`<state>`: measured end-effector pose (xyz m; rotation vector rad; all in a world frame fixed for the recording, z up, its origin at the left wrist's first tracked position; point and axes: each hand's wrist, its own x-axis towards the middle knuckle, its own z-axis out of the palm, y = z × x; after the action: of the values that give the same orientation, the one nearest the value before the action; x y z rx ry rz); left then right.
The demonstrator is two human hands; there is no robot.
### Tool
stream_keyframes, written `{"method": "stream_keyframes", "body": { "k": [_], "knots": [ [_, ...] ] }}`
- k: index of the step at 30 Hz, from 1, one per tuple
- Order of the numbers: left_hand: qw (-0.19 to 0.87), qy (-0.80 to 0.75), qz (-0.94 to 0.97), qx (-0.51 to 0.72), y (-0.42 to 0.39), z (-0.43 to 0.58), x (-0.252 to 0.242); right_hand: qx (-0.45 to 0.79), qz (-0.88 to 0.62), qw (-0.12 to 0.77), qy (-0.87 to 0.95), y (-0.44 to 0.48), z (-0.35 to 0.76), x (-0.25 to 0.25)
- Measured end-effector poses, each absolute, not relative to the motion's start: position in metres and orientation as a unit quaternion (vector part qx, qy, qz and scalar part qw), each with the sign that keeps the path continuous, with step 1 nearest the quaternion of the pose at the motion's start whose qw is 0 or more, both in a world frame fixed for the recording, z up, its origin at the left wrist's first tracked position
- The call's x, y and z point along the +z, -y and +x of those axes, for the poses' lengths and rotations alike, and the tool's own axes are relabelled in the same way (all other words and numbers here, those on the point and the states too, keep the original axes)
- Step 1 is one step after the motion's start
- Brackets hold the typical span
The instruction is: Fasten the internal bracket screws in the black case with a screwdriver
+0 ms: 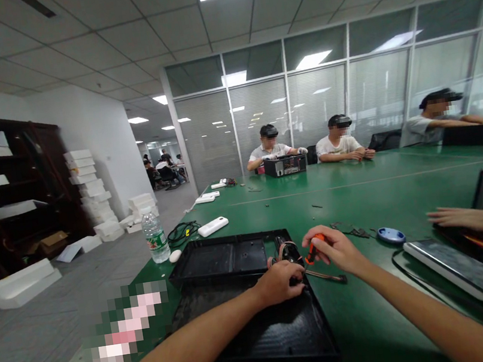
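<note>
A black open case (272, 327) lies in front of me, with its shallower black panel (217, 260) at the far side. My left hand (279, 283) reaches over the case, its fingers curled together near a bundle of coloured wires (289, 251); what they pinch is hidden. Just right of it, my right hand (338, 249) grips an orange-and-black screwdriver (315, 248) by the handle. The screwdriver's tip cannot be made out. A cable with a dark connector (341, 279) trails from the case onto the green table (369, 307).
A water bottle (156, 239), black cable (181, 232) and white device (212, 226) stand left. A blue round dish (390, 235) and silver-and-black box (450, 271) lie right, beside another person's hand (469, 218). Across the table, a person works at a computer case (285, 166).
</note>
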<state>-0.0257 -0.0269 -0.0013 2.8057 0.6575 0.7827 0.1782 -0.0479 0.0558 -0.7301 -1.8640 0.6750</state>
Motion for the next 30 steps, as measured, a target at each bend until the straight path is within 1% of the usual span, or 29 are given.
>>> {"method": "stream_keyframes", "body": {
  "k": [4, 10, 16, 19, 23, 30],
  "knots": [
    [0.081, -0.217, 0.939, 0.253, 0.027, -0.027, 0.000, 0.314, -0.274, 0.527, 0.741, 0.051, 0.173, 0.053],
    [0.092, -0.230, 0.940, 0.235, 0.029, -0.026, 0.003, 0.366, -0.258, 0.493, 0.746, 0.054, 0.169, 0.054],
    [0.113, -0.242, 0.934, 0.236, 0.032, -0.025, 0.005, 0.372, -0.226, 0.534, 0.725, 0.049, 0.169, 0.042],
    [0.108, -0.240, 0.935, 0.237, 0.032, -0.026, 0.004, 0.385, -0.210, 0.518, 0.735, 0.051, 0.170, 0.045],
    [0.102, -0.231, 0.937, 0.240, 0.031, -0.027, 0.002, 0.389, -0.222, 0.501, 0.740, 0.051, 0.173, 0.054],
    [0.111, -0.241, 0.935, 0.234, 0.030, -0.025, 0.002, 0.385, -0.264, 0.532, 0.707, 0.047, 0.175, 0.049]
  ]
}}
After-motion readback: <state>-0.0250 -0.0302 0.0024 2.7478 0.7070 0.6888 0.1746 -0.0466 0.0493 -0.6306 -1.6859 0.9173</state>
